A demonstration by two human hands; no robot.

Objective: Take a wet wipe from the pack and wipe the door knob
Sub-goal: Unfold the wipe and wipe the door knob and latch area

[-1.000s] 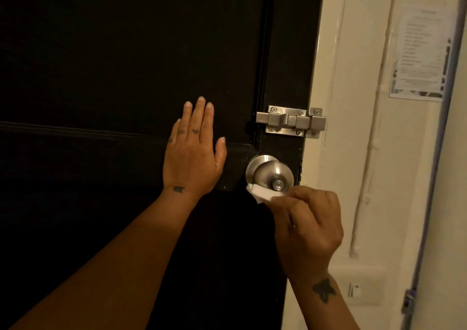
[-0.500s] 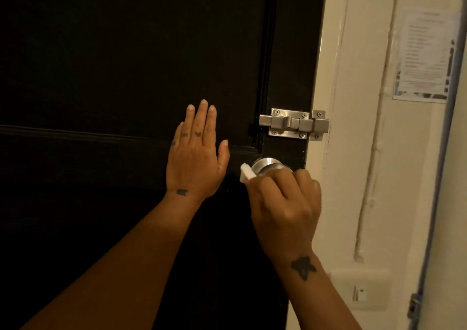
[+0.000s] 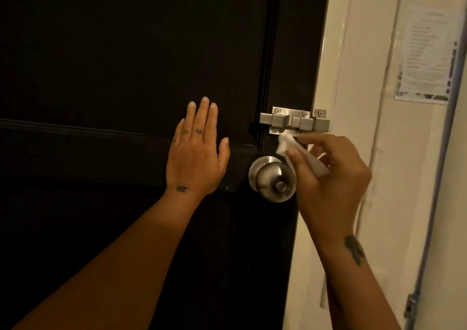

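Observation:
A round steel door knob (image 3: 271,179) sits on the dark door (image 3: 126,64), fully uncovered. My right hand (image 3: 331,180) is just right of the knob and grips a folded white wet wipe (image 3: 290,146). The wipe's upper end touches the door just below the steel bolt latch (image 3: 294,121) and above the knob's right side. My left hand (image 3: 195,152) lies flat on the door left of the knob, fingers apart and pointing up. The wipe pack is out of sight.
A cream door frame and wall (image 3: 353,76) run down the right side. A printed paper notice (image 3: 427,56) hangs on the wall at the upper right. A wall switch plate is hidden behind my right forearm.
My right hand has lifted off the knob's top and moved up and right with the wipe, uncovering the knob. The left hand stays flat on the door.

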